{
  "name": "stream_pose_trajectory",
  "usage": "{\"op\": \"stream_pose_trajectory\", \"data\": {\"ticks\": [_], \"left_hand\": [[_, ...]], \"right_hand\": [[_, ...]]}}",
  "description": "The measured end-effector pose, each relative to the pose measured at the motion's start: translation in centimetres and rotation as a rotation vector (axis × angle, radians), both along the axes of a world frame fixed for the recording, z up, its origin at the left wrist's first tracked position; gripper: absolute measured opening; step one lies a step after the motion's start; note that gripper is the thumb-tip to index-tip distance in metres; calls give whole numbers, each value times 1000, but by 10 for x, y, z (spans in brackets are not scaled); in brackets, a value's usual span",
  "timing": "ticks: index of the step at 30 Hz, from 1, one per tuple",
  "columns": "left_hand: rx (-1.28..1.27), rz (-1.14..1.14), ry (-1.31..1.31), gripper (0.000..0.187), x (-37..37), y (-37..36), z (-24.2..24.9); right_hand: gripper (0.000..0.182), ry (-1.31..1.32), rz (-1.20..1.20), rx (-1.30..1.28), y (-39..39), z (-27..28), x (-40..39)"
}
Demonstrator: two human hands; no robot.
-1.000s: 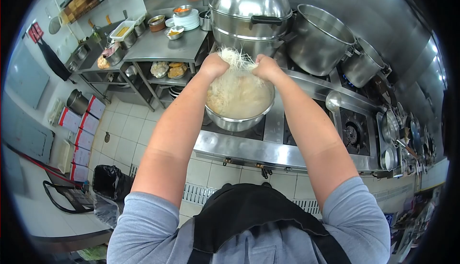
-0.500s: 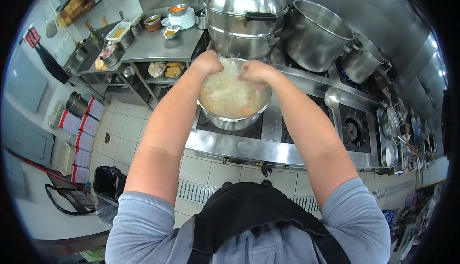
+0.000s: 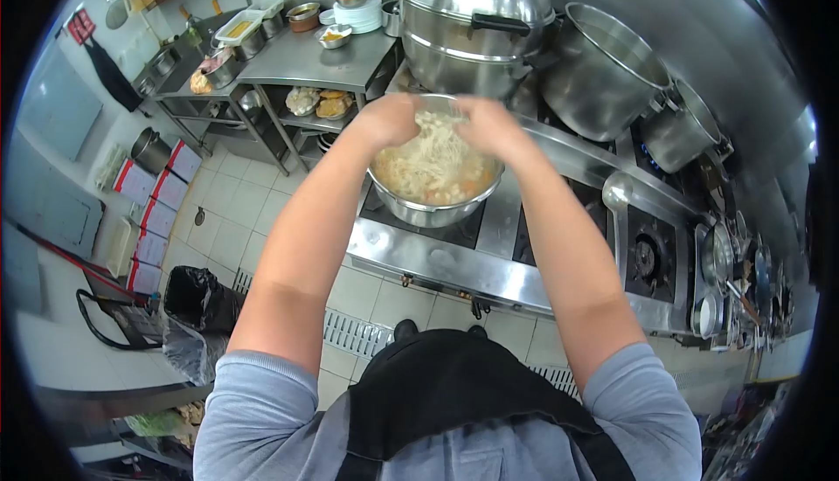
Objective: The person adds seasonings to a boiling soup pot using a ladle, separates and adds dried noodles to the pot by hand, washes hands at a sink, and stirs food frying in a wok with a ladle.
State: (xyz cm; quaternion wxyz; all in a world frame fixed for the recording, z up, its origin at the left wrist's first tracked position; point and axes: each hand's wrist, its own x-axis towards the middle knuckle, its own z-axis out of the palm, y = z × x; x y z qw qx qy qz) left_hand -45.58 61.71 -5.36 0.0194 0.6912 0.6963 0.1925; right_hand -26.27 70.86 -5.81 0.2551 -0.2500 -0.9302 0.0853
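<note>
A metal bowl [image 3: 428, 217] stands on the front of the stove, holding a mix of pale strands [image 3: 440, 151] with some orange bits. Above its left rim my left hand [image 3: 389, 121] is closed, fingers curled on some of the strands. Across from it my right hand [image 3: 492, 127] also has its fingers curled toward the mix, gripping strands; motion blurs it. The heap rises between both hands. The fingertips are partly hidden, and what lies at the bottom of the bowl cannot be seen.
A domed steamer pot [image 3: 472, 22] and a tall stockpot [image 3: 603, 70] stand behind the bowl. To the right are a large ladle [image 3: 616, 197], a burner [image 3: 647, 258] and stacked pans. A steel table [image 3: 315, 66] with plates and small bowls is at left, a black-bagged bin [image 3: 201, 297] below.
The hands have stayed over the bowl, working the strands, which now look gathered into a lower, denser heap. The camera view has shifted, moving the surroundings rightward in it.
</note>
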Motion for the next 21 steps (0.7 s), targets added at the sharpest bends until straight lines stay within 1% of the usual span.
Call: {"op": "stream_pose_trajectory", "data": {"ticks": [1,3,4,5,6,7,8,9,11,12,14,16,17,18,19,20,21], "left_hand": [[11,16,7,23,0,-10,7],[277,160,-561,22,6,-40,30],[377,234,-576,26,9,-58,40],[534,217,-699,22,-3,-65,23],[562,285,-668,20,2,-89,28],[477,412,-650,20,-4,-111,19],[489,418,-648,20,-11,-134,5],[427,517,-816,18,1,-163,9],[485,540,-1008,19,11,-217,-3],[503,592,-1062,17,26,-240,-3],[591,549,-1317,16,39,-287,-26],[787,297,-1715,18,59,-322,-56],[813,522,-1663,19,71,-333,-77],[662,923,-1395,20,93,-332,-92],[375,1161,-1106,27,104,-344,-125],[296,1202,-1050,31,123,-355,-149],[390,1215,-1227,31,152,-359,-152]], "right_hand": [[28,7,16,11,-4,7,7],[34,306,-101,-534,-26,25,37],[31,404,-52,-553,-27,28,58],[29,451,-37,-581,-29,24,83],[26,394,-52,-535,-27,18,114],[25,299,-147,-490,-40,20,143],[23,173,-161,-494,-39,10,179],[21,172,-164,-721,-43,1,212],[18,179,-168,-1077,-44,-15,274],[19,171,-181,-1108,-51,-16,292],[20,137,-155,-1140,-53,-12,310],[21,192,114,-1295,-53,-11,309],[23,158,243,-1336,-49,-19,303],[23,83,332,-1372,-49,-23,289],[24,-2,375,-1384,-54,-32,275],[25,-90,419,-1398,-63,-43,260],[26,-191,481,-1405,-72,-54,248]]}}
